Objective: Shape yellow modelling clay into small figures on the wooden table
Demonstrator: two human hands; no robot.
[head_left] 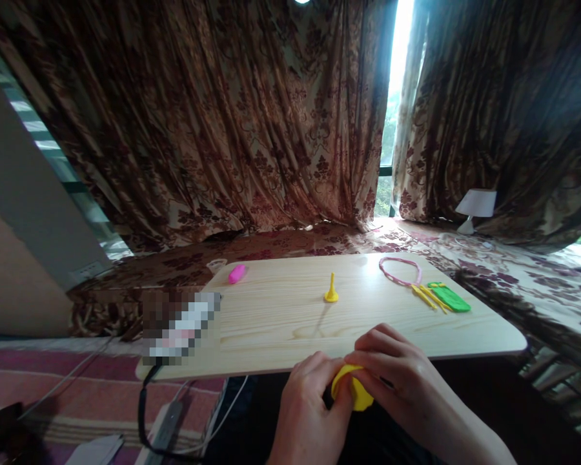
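Note:
A thin, curved piece of yellow modelling clay (pixel 363 396) is held between both hands just off the table's near edge. My left hand (pixel 307 403) pinches it from the left, its thumb pressed against the inner side. From the right, my right hand (pixel 401 368) grips the rim with bent fingers. Part of the clay is hidden behind the fingers. Farther off, a yellow clay piece (pixel 332 296) with a round base and a thin upright stem stands on the table (pixel 271 316).
A pink lump (pixel 237 274) lies at the back left, near a blurred-out device (pixel 186 326) with a black cable. On the right are a pink braided loop (pixel 383 268), slim yellow tools (pixel 428 298) and a green flat piece (pixel 452 299). A lamp (pixel 477 203) stands beyond.

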